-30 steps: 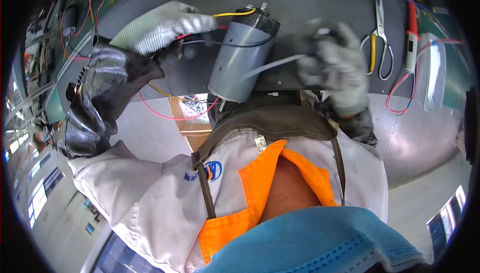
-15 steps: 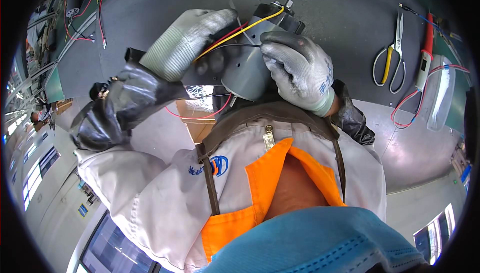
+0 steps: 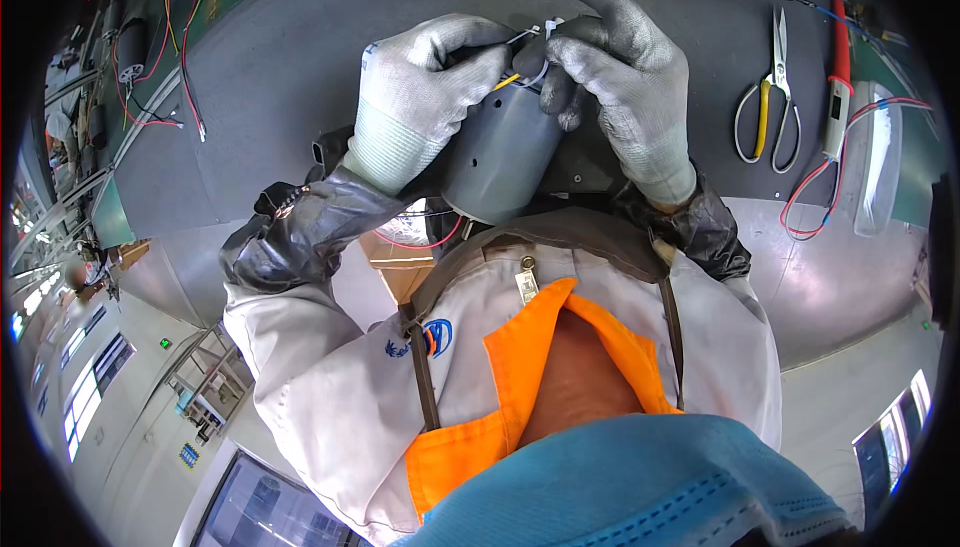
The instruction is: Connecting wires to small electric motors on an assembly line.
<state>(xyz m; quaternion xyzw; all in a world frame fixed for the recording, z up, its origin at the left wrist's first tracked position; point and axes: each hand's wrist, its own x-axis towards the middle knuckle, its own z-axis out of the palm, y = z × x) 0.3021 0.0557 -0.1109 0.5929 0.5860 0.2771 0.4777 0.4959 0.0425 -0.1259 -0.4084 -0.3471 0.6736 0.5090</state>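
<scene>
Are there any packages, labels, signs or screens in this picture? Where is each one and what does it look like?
Round badge: on the white work jacket, on the chest; blue with an orange curve.
Clear plastic bag: on the grey bench at the far right, beside the red-handled tool; long, see-through.
Small green sign: on the wall far left; tiny, glowing.
Blue signs: lower left; small, blurred.
No screen shows.

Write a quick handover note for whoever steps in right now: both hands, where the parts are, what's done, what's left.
Left hand: gloved, gripping the top of the grey cylinder.
Right hand: gloved, pinching the thin wires at the cylinder's top end, index finger raised.
The cylinder is held up in front of the chest, above the grey bench.
Scissors and a red pen-shaped tool lie on the bench to the right, untouched.
Done: cylinder picked up, wires in hand.
Left: the wire work at the top looks unfinished; details hidden by fingers.
</scene>
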